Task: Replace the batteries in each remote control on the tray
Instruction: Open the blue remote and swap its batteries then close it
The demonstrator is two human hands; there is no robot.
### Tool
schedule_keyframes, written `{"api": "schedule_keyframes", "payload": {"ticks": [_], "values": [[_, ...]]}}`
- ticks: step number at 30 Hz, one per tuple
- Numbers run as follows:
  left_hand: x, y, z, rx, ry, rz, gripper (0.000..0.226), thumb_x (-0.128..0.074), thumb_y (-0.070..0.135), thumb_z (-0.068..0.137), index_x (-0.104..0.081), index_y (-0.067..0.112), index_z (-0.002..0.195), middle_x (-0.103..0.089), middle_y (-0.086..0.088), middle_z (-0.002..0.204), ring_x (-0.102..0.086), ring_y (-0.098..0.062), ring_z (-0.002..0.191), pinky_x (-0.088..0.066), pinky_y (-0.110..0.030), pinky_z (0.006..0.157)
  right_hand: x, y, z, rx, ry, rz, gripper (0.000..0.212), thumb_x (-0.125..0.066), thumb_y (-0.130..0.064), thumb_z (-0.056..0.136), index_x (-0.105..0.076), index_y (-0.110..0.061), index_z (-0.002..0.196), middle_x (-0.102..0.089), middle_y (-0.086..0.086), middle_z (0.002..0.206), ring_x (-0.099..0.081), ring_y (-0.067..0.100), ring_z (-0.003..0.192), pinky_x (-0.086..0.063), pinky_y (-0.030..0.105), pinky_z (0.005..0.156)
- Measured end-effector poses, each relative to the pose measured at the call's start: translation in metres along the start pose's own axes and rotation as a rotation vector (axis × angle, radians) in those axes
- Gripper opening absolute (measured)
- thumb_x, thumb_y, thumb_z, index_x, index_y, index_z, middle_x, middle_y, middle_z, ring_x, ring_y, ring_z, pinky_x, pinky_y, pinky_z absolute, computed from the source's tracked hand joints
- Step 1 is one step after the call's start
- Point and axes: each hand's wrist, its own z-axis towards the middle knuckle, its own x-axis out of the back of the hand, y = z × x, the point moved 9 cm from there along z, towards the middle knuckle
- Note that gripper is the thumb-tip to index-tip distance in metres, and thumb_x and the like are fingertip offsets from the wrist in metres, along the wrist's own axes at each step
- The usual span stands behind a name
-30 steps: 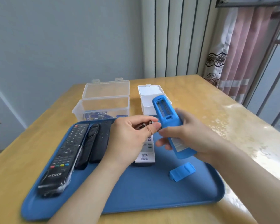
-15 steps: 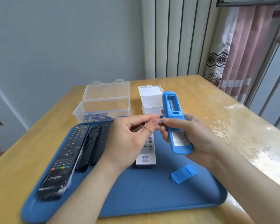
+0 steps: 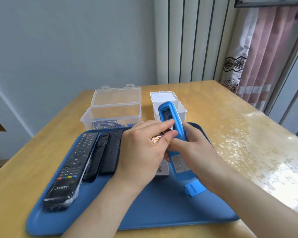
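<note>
A blue remote is held above the far right part of the tray, gripped around its middle by the right hand. Its back is turned up: a pale printed label is seen on the near half, and the battery bay at the far end is uncovered, with metal contacts visible inside. A battery, of which only a small metallic end shows, is pinched between thumb and forefinger of the curled left hand at the bay's near edge. The blue cover lies loose near the tray's right edge. Three black remotes are laid side by side along the tray's left edge, the leftmost wrapped in clear film. A white remote is mostly hidden beneath the hands. The tray is set at the near edge of a wooden tabletop, glossy on its right side. Beyond the tray's far edge, a clear box holding spare batteries and a smaller white box stand with lids open. A pale wall, ribbed vertical panels and a pink curtain are seen behind. The blue remote's long axis runs near to far, leaning slightly left, with the open end pointed away and raised.
</note>
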Motion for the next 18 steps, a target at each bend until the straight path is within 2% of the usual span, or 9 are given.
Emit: {"api": "schedule_keyframes", "payload": {"ticks": [4,8,12,15,18], "values": [[-0.003,0.002,0.003,-0.004,-0.067,0.007,0.024,-0.073,0.016,0.081,-0.076,0.019,0.104,-0.069,0.015,0.091,-0.059,0.008,0.088,-0.04,-0.002,0.075,-0.004,-0.002,-0.002,0.019,-0.033,0.006,0.015,-0.052,0.0,0.09,-0.057,-0.014,0.09,-0.061,-0.002,0.063,-0.056,0.014,0.059,-0.044,0.019,0.052],[-0.006,-0.007,0.005,0.086,-0.132,0.01,0.022,-0.072,0.006,0.083,-0.072,0.022,0.099,-0.066,0.015,0.079,-0.06,-0.001,0.074,-0.046,-0.007,0.062,-0.008,0.003,-0.003,0.013,-0.038,-0.053,0.024,-0.05,0.003,0.087,-0.057,-0.016,0.098,-0.061,0.002,0.067,-0.057,0.014,0.059,-0.047,0.022,0.054],[-0.002,-0.014,0.007,0.191,-0.138,-0.031,0.027,-0.075,0.007,0.08,-0.069,0.027,0.098,-0.066,0.018,0.084,-0.063,-0.003,0.074,-0.046,-0.007,0.066,-0.008,0.004,-0.004,0.024,-0.009,-0.092,0.023,-0.052,-0.001,0.086,-0.056,-0.02,0.099,-0.062,0.007,0.074,-0.056,0.011,0.059,-0.045,0.017,0.05],[0.001,-0.019,0.01,0.293,-0.142,-0.13,0.03,-0.079,0.005,0.076,-0.071,0.031,0.09,-0.069,0.012,0.076,-0.066,-0.005,0.069,-0.047,-0.006,0.061,-0.009,0.004,-0.004,0.05,0.0,-0.118,0.025,-0.053,0.0,0.085,-0.055,-0.02,0.1,-0.062,0.001,0.074,-0.058,0.006,0.058,-0.044,0.016,0.049],[0.004,-0.024,0.011,0.382,-0.13,-0.191,0.032,-0.082,0.003,0.072,-0.07,0.028,0.086,-0.07,0.01,0.071,-0.065,-0.005,0.058,-0.05,-0.011,0.054,-0.012,0.005,-0.005,0.077,-0.005,-0.149,0.028,-0.052,-0.001,0.085,-0.054,-0.021,0.104,-0.063,-0.002,0.075,-0.061,0.008,0.061,-0.047,0.02,0.053]]}}
